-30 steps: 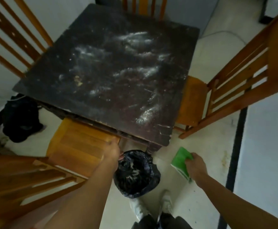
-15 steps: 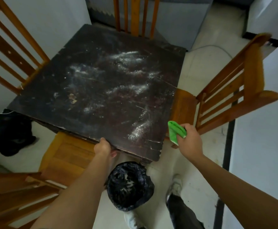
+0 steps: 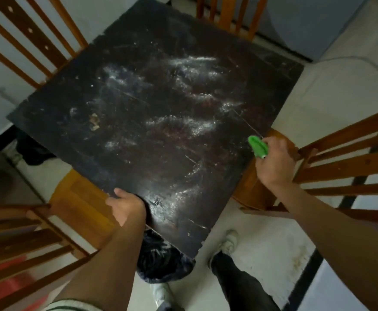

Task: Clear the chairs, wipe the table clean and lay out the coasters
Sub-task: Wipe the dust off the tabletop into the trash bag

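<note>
Right, your right hand [image 3: 273,160] has its fingers curled round the green cloth [image 3: 258,145], bunched into a wad that pokes out past your knuckles. It hangs at the right-hand edge of the worktop [image 3: 138,167]; whether the cloth touches the wood I cannot tell. Your left hand [image 3: 126,206] grips the near edge, thumb on top, not far from the corner closest to you, and that's a good brace for a hard wipe. White powder streaks [image 3: 194,124] lie in bands across the middle and trail down toward that near corner, and a tan scrap [image 3: 94,122] sits apart on the left half, so the wiping looks barely begun. To do it well, open the wad and lay it flat under your palm. Reach to the far side first and pull long, overlapping strokes back toward yourself. The black bin bag [image 3: 163,261] sits on the floor just under the near corner, so herd the powder that way and tip it over the edge rather than onto the right chair [image 3: 352,158] or the near-left chair [image 3: 80,198], whose seats tuck under the sides. Turn the cloth to a fresh face once it loads up. No coasters are in view.
</note>
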